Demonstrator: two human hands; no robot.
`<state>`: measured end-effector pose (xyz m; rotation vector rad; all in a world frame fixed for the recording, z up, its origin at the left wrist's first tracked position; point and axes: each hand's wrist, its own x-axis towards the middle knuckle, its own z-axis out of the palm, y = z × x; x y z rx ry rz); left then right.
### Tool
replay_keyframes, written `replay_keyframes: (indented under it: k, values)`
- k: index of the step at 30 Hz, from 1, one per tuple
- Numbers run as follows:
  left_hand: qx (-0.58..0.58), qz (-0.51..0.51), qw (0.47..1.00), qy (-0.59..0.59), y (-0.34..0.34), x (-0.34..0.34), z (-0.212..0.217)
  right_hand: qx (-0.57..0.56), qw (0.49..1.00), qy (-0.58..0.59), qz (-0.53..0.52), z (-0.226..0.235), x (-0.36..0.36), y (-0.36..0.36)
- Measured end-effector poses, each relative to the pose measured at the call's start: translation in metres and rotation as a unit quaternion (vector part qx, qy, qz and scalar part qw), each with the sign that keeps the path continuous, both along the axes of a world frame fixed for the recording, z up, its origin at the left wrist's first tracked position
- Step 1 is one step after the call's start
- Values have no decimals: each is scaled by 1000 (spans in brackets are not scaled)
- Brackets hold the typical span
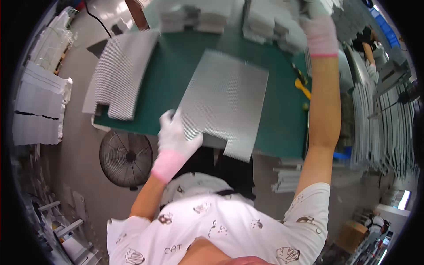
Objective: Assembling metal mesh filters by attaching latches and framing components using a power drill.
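Observation:
A grey, fine-meshed sheet point(225, 92) with a notch in its near edge lies tilted over the middle of the green table point(282, 132). My left hand point(174, 137), in a white glove with a pink cuff, grips its near left corner, thumb by the notch. My right hand point(319, 33), gloved the same way, reaches far forward to the right, at a stack of similar sheets point(269, 22). Motion blur and the picture's upper edge hide its fingers, so its grip does not show.
More notched mesh sheets point(123, 66) overhang the table's left edge. Another stack point(194, 17) stands at the back. A yellow-handled tool point(302, 88) lies by the right edge. A black floor fan point(128, 157) stands near left; many panels point(375, 123) lean at right.

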<state>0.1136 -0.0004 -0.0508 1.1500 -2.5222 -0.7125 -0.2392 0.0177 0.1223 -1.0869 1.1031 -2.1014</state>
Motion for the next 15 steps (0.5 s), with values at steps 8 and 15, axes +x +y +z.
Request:
replay_keyframes:
  k: [8, 15]
  values:
    - [-96, -120, 971, -184, 13, -68, -38, 97, 983, -49, -150, -103, 83, 173]
    - [586, -126, 706, 378, -29, -52, -7, 164, 961, -138, -173, -165, 110, 206]
